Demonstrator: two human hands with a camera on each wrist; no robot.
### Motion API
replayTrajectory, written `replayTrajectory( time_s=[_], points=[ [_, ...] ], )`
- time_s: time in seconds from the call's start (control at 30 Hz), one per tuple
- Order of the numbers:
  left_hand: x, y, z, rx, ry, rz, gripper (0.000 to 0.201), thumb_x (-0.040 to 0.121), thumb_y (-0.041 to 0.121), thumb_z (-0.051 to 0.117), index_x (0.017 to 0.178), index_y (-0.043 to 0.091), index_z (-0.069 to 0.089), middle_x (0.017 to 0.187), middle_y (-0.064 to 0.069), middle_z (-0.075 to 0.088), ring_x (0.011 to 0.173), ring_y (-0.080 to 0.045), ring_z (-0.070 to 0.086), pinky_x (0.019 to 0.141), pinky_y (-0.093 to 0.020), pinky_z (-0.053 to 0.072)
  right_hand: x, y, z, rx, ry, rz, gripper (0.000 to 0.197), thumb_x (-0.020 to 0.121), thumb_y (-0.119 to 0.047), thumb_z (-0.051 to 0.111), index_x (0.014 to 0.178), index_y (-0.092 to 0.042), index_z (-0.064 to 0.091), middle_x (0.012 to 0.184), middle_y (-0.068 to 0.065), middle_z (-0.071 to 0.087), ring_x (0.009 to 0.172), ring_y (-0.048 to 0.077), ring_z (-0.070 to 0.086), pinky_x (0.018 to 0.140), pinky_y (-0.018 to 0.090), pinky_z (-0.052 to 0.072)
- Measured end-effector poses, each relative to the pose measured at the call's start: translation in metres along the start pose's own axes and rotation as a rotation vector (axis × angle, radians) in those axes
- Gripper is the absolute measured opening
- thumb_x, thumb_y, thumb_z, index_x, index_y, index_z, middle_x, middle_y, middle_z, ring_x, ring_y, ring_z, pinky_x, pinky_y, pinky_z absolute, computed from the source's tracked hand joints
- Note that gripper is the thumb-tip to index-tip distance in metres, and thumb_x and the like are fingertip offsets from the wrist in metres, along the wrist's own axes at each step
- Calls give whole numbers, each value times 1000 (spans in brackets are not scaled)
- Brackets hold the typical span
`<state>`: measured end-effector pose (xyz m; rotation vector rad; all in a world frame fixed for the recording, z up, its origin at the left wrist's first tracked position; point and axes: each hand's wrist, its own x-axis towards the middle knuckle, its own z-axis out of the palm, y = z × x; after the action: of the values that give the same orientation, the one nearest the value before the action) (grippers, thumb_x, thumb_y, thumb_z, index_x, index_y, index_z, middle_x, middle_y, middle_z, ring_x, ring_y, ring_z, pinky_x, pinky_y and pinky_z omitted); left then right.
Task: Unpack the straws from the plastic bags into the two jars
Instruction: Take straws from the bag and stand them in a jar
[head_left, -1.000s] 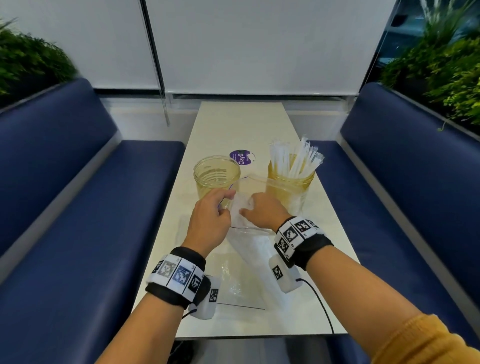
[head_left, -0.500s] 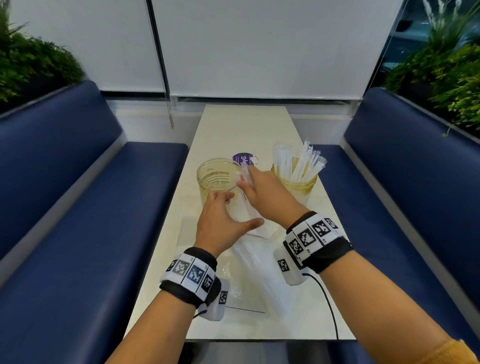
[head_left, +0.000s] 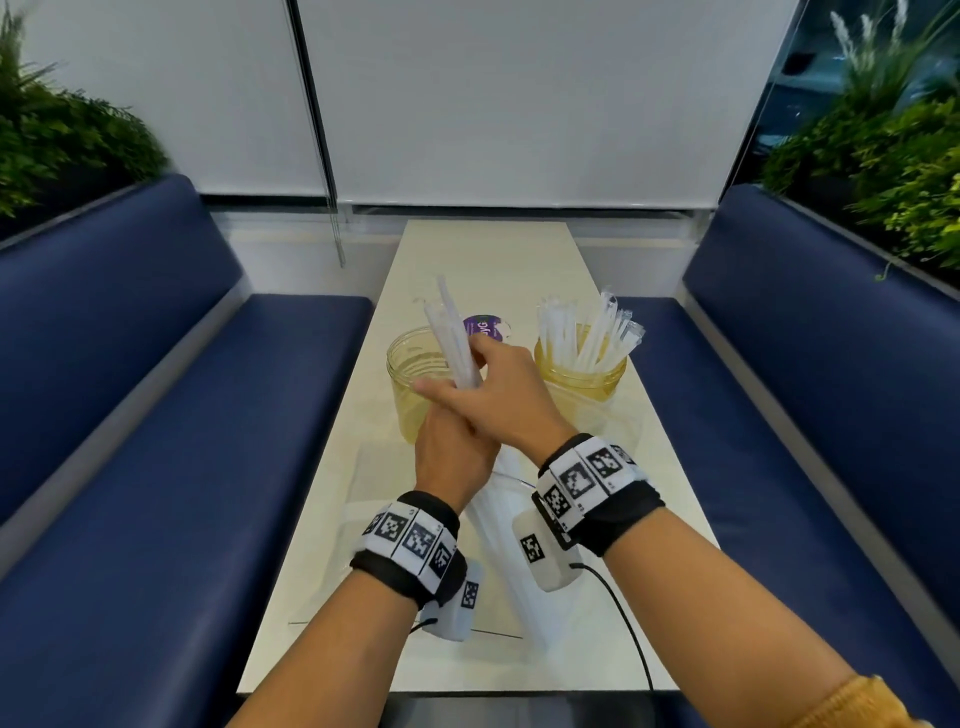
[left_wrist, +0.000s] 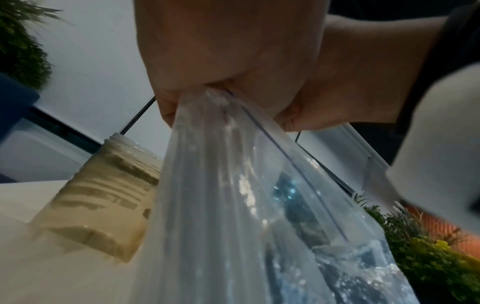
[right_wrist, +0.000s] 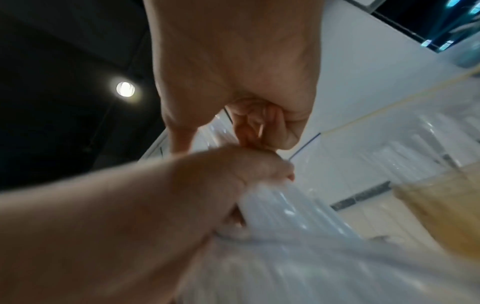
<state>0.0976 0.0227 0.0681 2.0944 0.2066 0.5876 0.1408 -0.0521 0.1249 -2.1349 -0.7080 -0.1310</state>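
Observation:
My right hand (head_left: 493, 395) grips a bundle of wrapped white straws (head_left: 451, 332), which points up over the empty yellowish left jar (head_left: 410, 364). Just beneath it, my left hand (head_left: 449, 452) pinches the mouth of a clear plastic bag (head_left: 511, 551). The bag hangs from that hand down to the table. In the left wrist view the bag (left_wrist: 233, 205) runs from my curled fingers (left_wrist: 166, 107) past the left jar (left_wrist: 103, 195). In the right wrist view both hands meet above the bag (right_wrist: 285, 246). The right jar (head_left: 582, 384) holds several straws (head_left: 587, 332).
A flat clear bag (head_left: 332, 561) lies on the white table (head_left: 649, 623) near its front left. A purple round sticker (head_left: 485, 327) sits between the jars. Blue benches (head_left: 156, 415) flank the table, with plants behind them.
My right hand has drawn a bundle of straws up out of the bag and lifted it over the left jar. My left hand has risen too and now holds the bag's mouth.

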Motion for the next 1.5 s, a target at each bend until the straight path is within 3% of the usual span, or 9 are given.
replayTrajectory(
  time_s=[0.13,0.3,0.4,0.6,0.83,1.07,1.23,1.37,1.5],
  points=[
    [-1,-6,1,27,-5,-63,22,87,30,66,108,23,60,89,6,66,81,-14,64,59,-25,47,3,0,7,-159,57,-61,29,98,-38,55,76,-20,46,60,-14,40,58,17,48,58,27,33],
    [3,-22,-1,164,-27,-74,46,71,60,73,86,19,60,94,6,55,81,-15,55,66,-33,46,28,-27,-30,-105,202,-146,40,100,-32,51,66,-11,54,51,-1,53,43,13,52,41,28,33],
    [3,-31,-9,211,-28,-63,39,73,52,81,97,25,66,101,10,53,90,-8,54,75,-29,46,56,-39,-74,-1,400,-213,46,100,-31,50,67,-2,65,56,11,65,50,24,64,51,39,48],
    [-2,-47,-25,194,-41,-55,36,75,34,85,106,27,68,103,12,51,91,-9,55,84,-35,51,118,20,-136,-86,681,-227,38,100,-42,48,73,-15,54,58,1,55,54,20,59,51,35,41],
    [6,-44,-27,202,-7,-10,34,79,28,82,109,25,68,101,7,51,83,-8,52,81,-33,51,135,120,-98,-316,458,123,53,100,-56,43,87,-8,61,73,8,60,67,24,60,58,33,41],
    [10,-46,-28,206,5,-1,31,80,27,82,109,26,69,100,8,52,82,-1,51,75,-24,43,114,150,-80,-325,275,341,45,96,-53,55,86,-10,50,68,1,45,70,22,49,62,33,38],
    [11,-46,-28,191,14,2,28,82,27,81,107,26,69,99,8,53,80,-1,51,73,-24,44,115,176,-72,-406,50,490,52,85,-61,65,82,-9,58,85,6,71,81,20,64,63,26,39],
    [11,-43,-27,169,19,-2,23,84,27,78,105,27,70,97,8,54,77,-4,52,70,-20,43,113,171,-80,-426,150,502,52,77,-59,75,89,-13,55,92,3,57,84,22,54,68,34,44],
    [13,-39,-27,163,17,-4,22,85,27,78,106,26,70,97,7,54,77,-4,51,71,-21,43,118,164,-90,-445,303,418,67,70,-69,73,112,-17,64,108,5,68,97,26,65,78,38,55]
  ],
)
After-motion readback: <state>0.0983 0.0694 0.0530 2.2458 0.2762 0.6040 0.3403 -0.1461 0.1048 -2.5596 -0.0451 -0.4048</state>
